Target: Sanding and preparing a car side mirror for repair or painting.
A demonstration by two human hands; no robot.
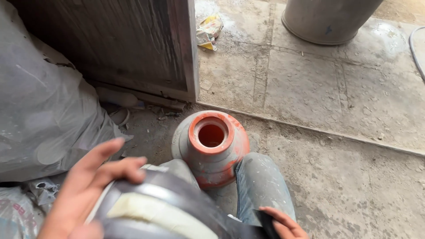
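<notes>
Here, a dark, curved band with a pale yellowish strip along its middle (164, 208) is held close beneath the camera, so that its layered edge can be seen. It is steadied from the left by the left hand (86, 186), whose fingers are spread and laid flat over the upper rim rather than curled round it. At the lower right, the right hand (283, 223) is pressed against the band's dark tail end; only its fingertips are shown, so whether the end is pinched or merely touched cannot be told.

An orange, dust-caked conical pipe fitting with a round open mouth (211, 146) is stood upright on the gritty concrete floor (336, 186), wedged against the grey, paint-flecked trouser knee (261, 181), within easy reach. A crumpled translucent plastic sheet (44, 110) is heaped to the left, beside a weathered wooden door (119, 44).
</notes>
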